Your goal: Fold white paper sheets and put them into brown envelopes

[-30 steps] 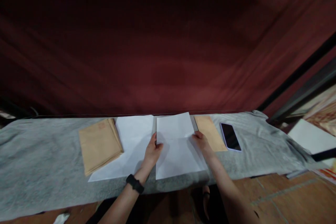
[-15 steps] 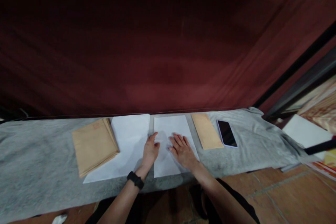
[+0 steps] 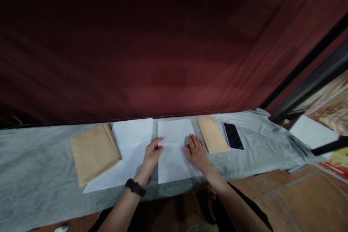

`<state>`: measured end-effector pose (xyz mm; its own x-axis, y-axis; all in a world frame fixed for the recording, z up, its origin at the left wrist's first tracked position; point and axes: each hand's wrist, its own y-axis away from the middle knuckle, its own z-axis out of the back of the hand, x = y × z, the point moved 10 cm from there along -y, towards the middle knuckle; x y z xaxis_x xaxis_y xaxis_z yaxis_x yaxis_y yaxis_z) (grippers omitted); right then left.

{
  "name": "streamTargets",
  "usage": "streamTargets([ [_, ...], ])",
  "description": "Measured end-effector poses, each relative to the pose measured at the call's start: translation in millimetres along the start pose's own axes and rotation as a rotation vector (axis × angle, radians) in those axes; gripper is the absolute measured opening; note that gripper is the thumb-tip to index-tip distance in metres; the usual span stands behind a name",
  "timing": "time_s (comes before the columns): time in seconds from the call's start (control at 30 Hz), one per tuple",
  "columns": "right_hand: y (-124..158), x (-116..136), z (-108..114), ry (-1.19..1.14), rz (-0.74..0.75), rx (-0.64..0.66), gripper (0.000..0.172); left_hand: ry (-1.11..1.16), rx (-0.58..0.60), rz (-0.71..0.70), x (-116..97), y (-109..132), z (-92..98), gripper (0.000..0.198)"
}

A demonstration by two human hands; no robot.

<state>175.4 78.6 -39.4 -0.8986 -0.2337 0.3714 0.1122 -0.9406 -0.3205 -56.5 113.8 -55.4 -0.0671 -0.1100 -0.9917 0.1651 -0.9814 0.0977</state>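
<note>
A white sheet of paper [image 3: 174, 163] with a faint crease across its middle lies flat on the grey cloth. My left hand [image 3: 152, 153] rests at the sheet's left edge, thumb and forefinger apart, the other fingers hidden beneath. On the sheet's right edge my right hand [image 3: 198, 154] lies flat, fingers stretched out. To the left is a larger spread of white paper [image 3: 133, 134], partly covered by a stack of brown envelopes [image 3: 95, 152]. A single brown envelope [image 3: 213, 136] lies just right of my right hand.
A phone [image 3: 233, 136] with a pale purple edge lies right of the single envelope. Grey cloth [image 3: 35, 174] covers the long narrow surface. A dark red fabric wall [image 3: 174, 61] rises behind it. Beyond the right end are a black frame bar [image 3: 307, 58] and a white board [image 3: 312, 132].
My right hand has slid from the middle of the sheet to its right edge, uncovering the crease. My left hand stays at the left edge. The view has shifted slightly.
</note>
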Motion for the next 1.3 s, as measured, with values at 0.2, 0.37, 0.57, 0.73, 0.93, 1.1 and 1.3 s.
streamTargets([
  [0.2,26,74,9,-0.154,0.374,0.340,0.093,0.232,0.065,0.136,-14,8,-2.0,0.060],
  [0.37,37,90,14,-0.102,0.465,0.375,0.094,0.280,0.078,0.132,-18,9,-2.7,0.060],
  [0.57,1,41,59,-0.533,0.117,0.069,0.057,0.525,-0.022,0.127,-18,3,4.0,0.058],
  [0.73,-3,-29,86,-1.254,-0.490,-0.403,0.038,0.587,0.042,0.207,-12,9,-10.3,0.056],
  [0.93,2,-17,60,-1.695,-0.667,-0.448,0.049,0.591,0.254,0.286,-14,26,-47.1,0.072],
  [1.1,15,7,28,-1.717,-0.625,-0.329,0.047,0.663,0.284,0.223,-33,29,-50.9,0.067],
  [1.3,43,11,-4,-1.544,-0.748,-0.194,0.041,0.614,0.148,0.157,-31,20,-32.6,0.083],
])
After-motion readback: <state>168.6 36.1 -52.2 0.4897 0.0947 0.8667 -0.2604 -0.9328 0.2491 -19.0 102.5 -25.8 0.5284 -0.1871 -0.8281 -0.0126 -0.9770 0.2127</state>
